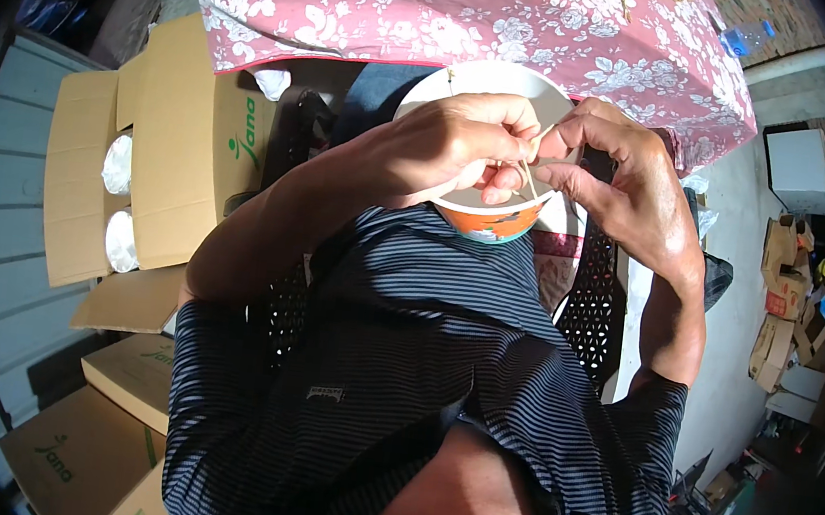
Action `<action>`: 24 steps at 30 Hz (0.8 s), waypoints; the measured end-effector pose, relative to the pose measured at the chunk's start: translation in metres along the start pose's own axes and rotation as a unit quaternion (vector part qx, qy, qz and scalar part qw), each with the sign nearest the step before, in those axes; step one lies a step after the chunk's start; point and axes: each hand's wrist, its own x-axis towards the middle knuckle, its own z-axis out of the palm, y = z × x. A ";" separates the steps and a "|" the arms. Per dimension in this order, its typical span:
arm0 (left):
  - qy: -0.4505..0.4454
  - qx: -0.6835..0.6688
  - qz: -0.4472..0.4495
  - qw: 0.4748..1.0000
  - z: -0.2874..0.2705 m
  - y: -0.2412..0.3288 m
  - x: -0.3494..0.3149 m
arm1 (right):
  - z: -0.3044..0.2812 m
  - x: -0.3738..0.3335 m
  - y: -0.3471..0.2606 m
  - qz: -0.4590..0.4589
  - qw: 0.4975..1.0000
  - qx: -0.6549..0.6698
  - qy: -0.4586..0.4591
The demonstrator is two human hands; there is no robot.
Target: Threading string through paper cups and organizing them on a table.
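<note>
A thin pale strand (pixel 535 182), perhaps string or a rubber band, is bent between my two hands over a round tub (pixel 488 227). My left hand (pixel 449 146) is closed, pinching the strand between thumb and forefinger, the other fingers curled below. From the right, my right hand (pixel 627 175) meets it with thumb and forefinger tips close together at the strand; their exact grip is partly hidden. The tub is white inside, with an orange patterned outer wall and a teal base, and sits at my lap. My hands cover much of its inside.
Just beyond the tub stands a table with a pink floral cloth (pixel 457 21). A clear plastic bottle (pixel 747 38) lies at its far right. Open cardboard boxes (pixel 178 147) stand on my left, and more cartons (pixel 785 297) are piled at the right.
</note>
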 end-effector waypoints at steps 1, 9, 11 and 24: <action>-0.008 0.001 -0.001 1.000 0.001 0.001 0.001 | -0.001 0.000 -0.001 0.029 0.999 0.016 -0.015; -0.029 0.031 0.007 0.999 0.003 -0.001 0.011 | 0.003 0.001 0.005 0.065 0.998 0.023 -0.010; -0.026 0.040 -0.003 0.999 0.007 0.000 0.013 | 0.005 0.002 0.010 0.094 0.993 0.057 -0.031; -0.053 0.029 -0.033 0.998 0.011 0.002 0.019 | -0.004 -0.001 0.027 0.105 0.983 0.142 -0.053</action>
